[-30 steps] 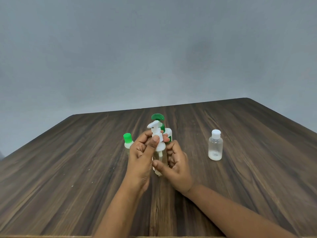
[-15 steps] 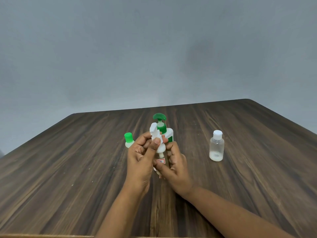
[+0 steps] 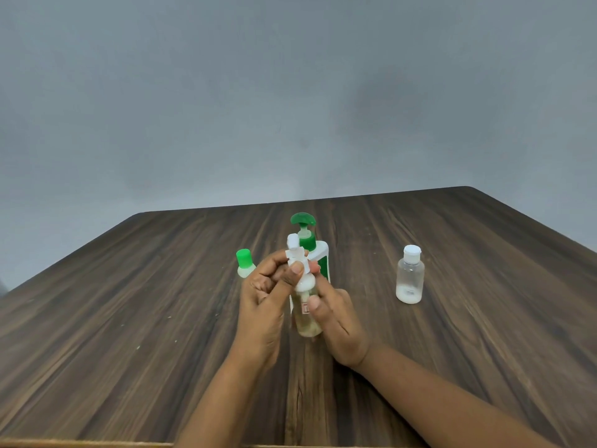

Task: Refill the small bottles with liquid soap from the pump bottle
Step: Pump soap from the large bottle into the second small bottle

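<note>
A small clear bottle [image 3: 307, 321] with a white pump top [image 3: 295, 253] stands between my hands at the table's middle. My left hand [image 3: 265, 302] pinches the white pump top with thumb and fingers. My right hand [image 3: 336, 318] grips the bottle's body. Directly behind stands the white pump bottle [image 3: 319, 260] with a green pump head [image 3: 303, 219]. A small bottle with a green cap [image 3: 244, 266] sits left of it, partly hidden by my left hand. A clear small bottle with a white flip cap [image 3: 410, 276] stands to the right, a little white liquid at its bottom.
Everything rests on a dark wooden table [image 3: 129, 318]. A plain grey wall rises behind the table's far edge.
The white pump top has turned under my left fingers, its nozzle swinging from pointing left to pointing away. Both hands stay on the same bottle.
</note>
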